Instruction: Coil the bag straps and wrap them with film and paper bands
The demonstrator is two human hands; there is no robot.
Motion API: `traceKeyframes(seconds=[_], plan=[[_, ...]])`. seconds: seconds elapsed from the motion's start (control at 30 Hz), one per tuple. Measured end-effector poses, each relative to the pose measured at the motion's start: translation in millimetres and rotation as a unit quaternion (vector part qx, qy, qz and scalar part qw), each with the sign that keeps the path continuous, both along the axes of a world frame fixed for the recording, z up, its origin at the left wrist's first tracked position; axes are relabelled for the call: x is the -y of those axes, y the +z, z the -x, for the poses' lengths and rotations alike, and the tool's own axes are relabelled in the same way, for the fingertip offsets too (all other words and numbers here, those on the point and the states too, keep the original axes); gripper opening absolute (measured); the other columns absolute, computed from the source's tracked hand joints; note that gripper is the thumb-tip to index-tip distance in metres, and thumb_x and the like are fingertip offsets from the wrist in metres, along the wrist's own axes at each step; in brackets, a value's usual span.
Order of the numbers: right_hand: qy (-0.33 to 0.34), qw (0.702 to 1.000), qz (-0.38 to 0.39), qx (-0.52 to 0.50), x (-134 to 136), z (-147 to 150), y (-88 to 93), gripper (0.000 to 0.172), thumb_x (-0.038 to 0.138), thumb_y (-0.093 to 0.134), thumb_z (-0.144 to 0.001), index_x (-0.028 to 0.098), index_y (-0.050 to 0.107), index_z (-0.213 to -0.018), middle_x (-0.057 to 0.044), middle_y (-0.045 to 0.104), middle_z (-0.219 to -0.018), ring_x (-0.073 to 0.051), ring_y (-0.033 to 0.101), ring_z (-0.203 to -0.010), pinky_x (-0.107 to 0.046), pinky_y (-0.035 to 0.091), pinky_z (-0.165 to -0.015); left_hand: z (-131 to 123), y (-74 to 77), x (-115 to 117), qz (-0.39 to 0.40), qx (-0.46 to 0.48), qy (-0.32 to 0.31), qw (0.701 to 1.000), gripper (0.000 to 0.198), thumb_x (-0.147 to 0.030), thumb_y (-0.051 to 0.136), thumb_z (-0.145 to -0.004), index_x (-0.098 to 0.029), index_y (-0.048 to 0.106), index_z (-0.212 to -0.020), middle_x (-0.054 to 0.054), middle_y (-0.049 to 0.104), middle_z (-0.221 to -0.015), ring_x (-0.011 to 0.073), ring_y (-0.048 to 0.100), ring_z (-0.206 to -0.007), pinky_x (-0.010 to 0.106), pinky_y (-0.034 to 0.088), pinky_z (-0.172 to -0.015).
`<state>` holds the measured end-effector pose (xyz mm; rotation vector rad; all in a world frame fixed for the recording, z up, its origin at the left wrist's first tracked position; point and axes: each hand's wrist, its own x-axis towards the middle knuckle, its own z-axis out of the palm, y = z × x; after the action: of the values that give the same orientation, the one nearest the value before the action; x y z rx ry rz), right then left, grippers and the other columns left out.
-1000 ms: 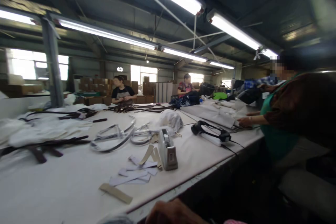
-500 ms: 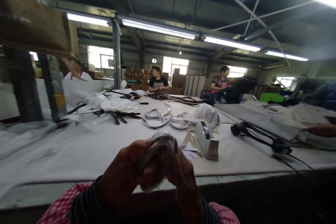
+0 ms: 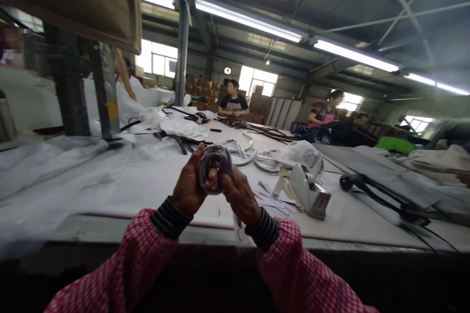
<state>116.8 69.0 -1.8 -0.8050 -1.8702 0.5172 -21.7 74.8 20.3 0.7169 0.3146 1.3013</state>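
Between my two hands is a rolled-up grey strap, apparently a belt (image 3: 216,149), in clear plastic, its round opening turned toward me. My left hand (image 3: 189,183) grips its left side, thumb up along the outer edge. On the other side my right hand (image 3: 240,193) is closed on the roll, and some fingers show inside the opening. A loose strip of clear plastic (image 3: 238,227) hangs below my right hand. Just beyond lie loosely coiled grey straps (image 3: 268,162) in clear wrapping. To the right stand a grey tape dispenser (image 3: 310,193) and scattered white paper slips (image 3: 273,200).
White plastic sheets (image 3: 51,166) cover the table's left side, near dark metal posts (image 3: 71,83). Dark brown straps (image 3: 264,134) lie farther back. A black headband-like device (image 3: 385,198) with cables rests at right. Several co-workers are around, one person (image 3: 233,102) across the table.
My hands and the rolled strap have moved up and farther from me, so both sleeves now show. The roll's opening faces me more squarely. The camera view has tilted and shifted.
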Motion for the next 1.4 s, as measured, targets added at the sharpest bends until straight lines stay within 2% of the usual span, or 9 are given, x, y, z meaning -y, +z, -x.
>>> traceKeyframes(seconds=[0.27,0.43,0.63,0.77,0.87,0.93,1.03,1.13,1.4], plan=[[0.042,0.998,-0.014,0.045,-4,14,3.9,0.035,0.044,0.037,-0.103,0.017,0.056,-0.093,-0.005,0.060,-0.087,-0.019,0.056,-0.081,-0.034,0.046,-0.078,6,-11.0,12,0.020,0.039,0.111,0.993,0.047,-0.057,0.068,-0.085,-0.013,0.063,-0.069,-0.002,0.058,-0.047,0.0089,0.048,-0.034,0.019,0.042,-0.035],[0.056,0.992,-0.082,0.080,-12,15,-3.8,0.034,0.042,0.033,-0.104,0.017,0.055,-0.114,-0.009,0.062,-0.101,-0.023,0.060,-0.094,-0.038,0.049,-0.086,17,-23.8,15,-0.008,-0.032,0.228,0.973,0.039,-0.051,0.079,-0.076,-0.014,0.070,-0.074,0.000,0.068,-0.060,0.0137,0.063,-0.050,0.022,0.051,-0.047],[-0.034,0.963,-0.171,0.204,-16,16,7.4,0.021,0.029,0.033,-0.106,0.019,0.050,-0.108,-0.009,0.059,-0.099,-0.021,0.059,-0.082,-0.033,0.049,-0.070,62,-22.0,7,-0.106,-0.197,0.155,0.962,0.043,-0.062,0.062,-0.087,-0.020,0.073,-0.088,0.005,0.076,-0.090,0.0230,0.069,-0.085,0.029,0.056,-0.069],[-0.089,0.883,-0.285,0.361,-20,17,13.6,0.008,0.019,0.040,-0.102,0.018,0.048,-0.102,-0.009,0.057,-0.103,-0.018,0.051,-0.071,-0.029,0.032,-0.050,95,-6.4,0,-0.156,-0.328,0.070,0.929,0.045,-0.061,0.058,-0.089,-0.019,0.074,-0.082,0.006,0.072,-0.082,0.0245,0.064,-0.080,0.033,0.053,-0.071],[-0.084,0.820,-0.362,0.435,-35,19,1.0,0.018,0.012,0.035,-0.102,0.017,0.051,-0.100,-0.009,0.058,-0.098,-0.020,0.051,-0.076,-0.030,0.027,-0.048,106,-7.2,-9,-0.212,-0.452,0.016,0.866,0.032,-0.050,0.068,-0.087,-0.019,0.073,-0.083,0.001,0.067,-0.077,0.0193,0.056,-0.073,0.027,0.046,-0.066],[-0.073,0.808,-0.365,0.457,-46,20,-13.9,0.023,0.011,0.031,-0.104,0.016,0.054,-0.101,-0.009,0.060,-0.099,-0.021,0.053,-0.081,-0.030,0.033,-0.051,107,-22.5,-17,-0.286,-0.553,0.040,0.781,0.028,-0.046,0.063,-0.092,-0.020,0.071,-0.089,0.000,0.065,-0.083,0.0185,0.055,-0.078,0.026,0.044,-0.071],[-0.030,0.835,-0.277,0.475,-58,16,-37.0,0.015,0.022,0.047,-0.103,0.017,0.054,-0.114,-0.009,0.062,-0.113,-0.022,0.056,-0.094,-0.031,0.043,-0.062,102,-63.1,-27,-0.381,-0.661,0.149,0.630,0.023,-0.039,0.055,-0.097,-0.021,0.067,-0.089,0.003,0.064,-0.094,0.0232,0.054,-0.095,0.033,0.043,-0.085],[0.039,0.876,-0.133,0.462,-63,-3,-49.0,0.054,0.047,0.073,-0.088,0.019,0.052,-0.129,-0.008,0.064,-0.119,-0.024,0.058,-0.101,-0.034,0.050,-0.075,96,-99.3,-28,-0.408,-0.720,0.181,0.530,0.015,-0.030,0.057,-0.097,-0.020,0.064,-0.088,0.006,0.064,-0.098,0.0255,0.051,-0.099,0.037,0.043,-0.086],[0.042,0.931,0.012,0.362,-68,-38,-44.0,0.004,0.021,0.073,-0.089,0.019,0.075,-0.092,-0.004,0.072,-0.092,-0.020,0.061,-0.088,-0.031,0.044,-0.079,91,-101.1,-24,-0.418,-0.745,0.175,0.490,0.018,-0.029,0.061,-0.097,-0.019,0.059,-0.082,0.006,0.062,-0.098,0.0249,0.050,-0.099,0.037,0.043,-0.084]])
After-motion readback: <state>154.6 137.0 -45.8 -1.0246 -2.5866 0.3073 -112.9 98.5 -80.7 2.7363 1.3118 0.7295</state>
